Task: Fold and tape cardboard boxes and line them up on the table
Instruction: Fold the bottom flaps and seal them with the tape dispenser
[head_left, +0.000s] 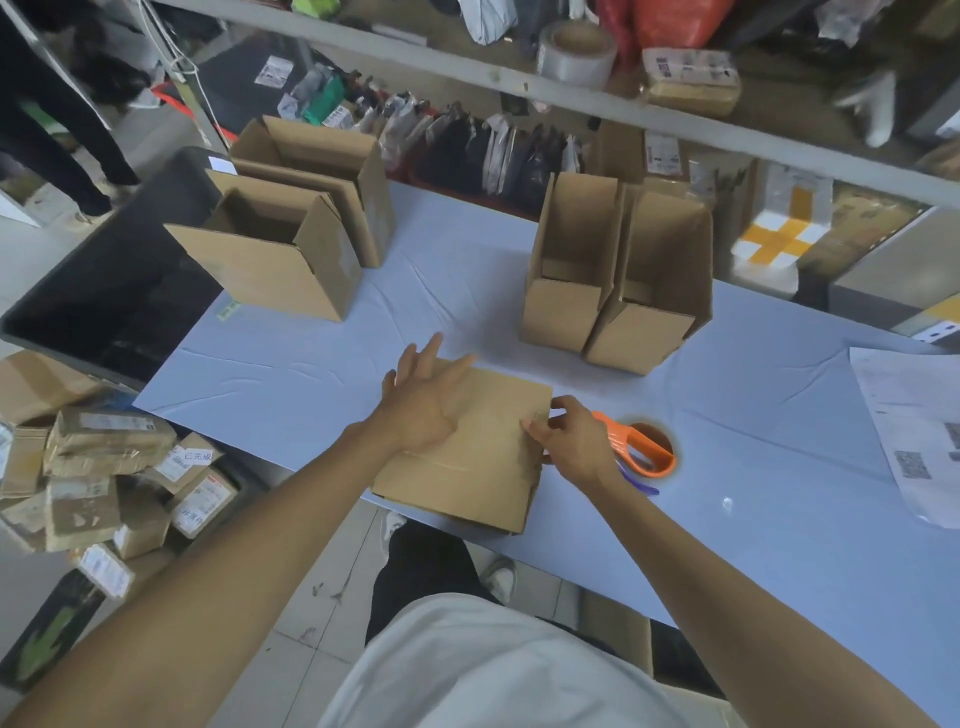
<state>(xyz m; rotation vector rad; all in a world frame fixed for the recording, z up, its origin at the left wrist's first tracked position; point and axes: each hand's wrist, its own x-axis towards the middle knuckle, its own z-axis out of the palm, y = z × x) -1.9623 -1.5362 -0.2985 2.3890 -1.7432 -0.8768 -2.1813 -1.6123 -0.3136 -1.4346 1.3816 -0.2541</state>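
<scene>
A closed cardboard box (467, 467) lies at the near edge of the light blue table (753, 493), flat side up. My left hand (423, 400) presses on its top with straight, spread fingers. My right hand (569, 439) grips the box's right edge, fingers curled over it. An orange tape dispenser (647, 449) with brown tape lies just right of that hand. Two open boxes (291, 244) stand at the far left of the table. Another pair of open boxes (618, 291) stands side by side at the far middle.
A black bin (119, 291) sits off the table's left end, with a heap of taped parcels (93, 478) on the floor below. Printed paper sheets (914, 426) lie at the right edge. Shelves with parcels and bags run along the back.
</scene>
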